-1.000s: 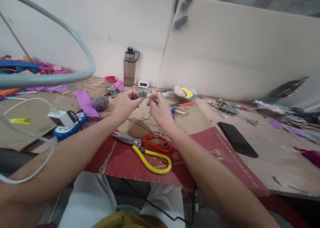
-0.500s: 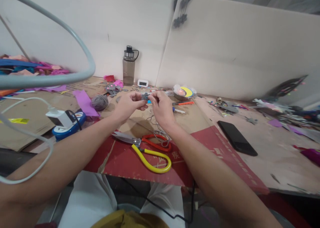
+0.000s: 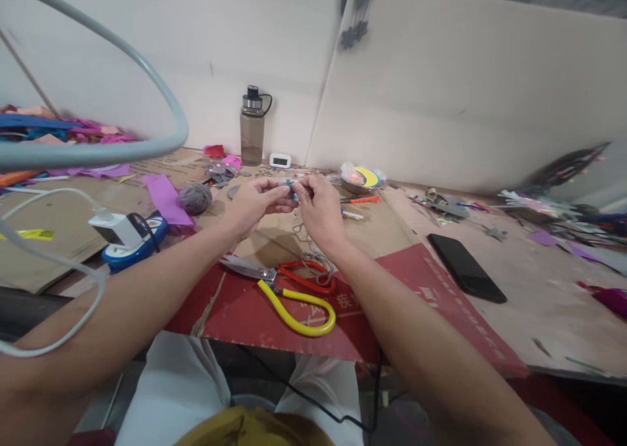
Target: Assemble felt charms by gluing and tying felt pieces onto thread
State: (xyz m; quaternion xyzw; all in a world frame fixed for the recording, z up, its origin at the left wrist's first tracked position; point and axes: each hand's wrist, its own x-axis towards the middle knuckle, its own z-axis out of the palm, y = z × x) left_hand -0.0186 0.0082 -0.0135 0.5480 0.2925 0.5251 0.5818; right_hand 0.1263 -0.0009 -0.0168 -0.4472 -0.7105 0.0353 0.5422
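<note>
Both hands meet above the cardboard, pinching a small grey felt flower (image 3: 289, 182) between the fingertips. My left hand (image 3: 257, 204) is closed on its left side, and the fingers cover most of it. On the other side, my right hand (image 3: 321, 211) pinches with thumb and forefinger. A thin grey yarn (image 3: 321, 266) trails below the right hand and lies in loops over the scissors (image 3: 296, 296). These scissors have one red and one yellow handle and rest on red cardboard (image 3: 230, 318), nearer to me than both hands.
A ball of grey yarn (image 3: 194, 199) and purple felt (image 3: 166, 201) lie left of the hands. Behind stand a water bottle (image 3: 252, 132), a small clock (image 3: 279, 161) and a bowl (image 3: 356, 183). A phone (image 3: 465, 268) lies right; a charger (image 3: 116, 229) with white cable is left.
My hands have drawn closer together, and the fingers now cover more of the grey flower. The scissors and the things around have stayed in place; the view has shifted slightly.
</note>
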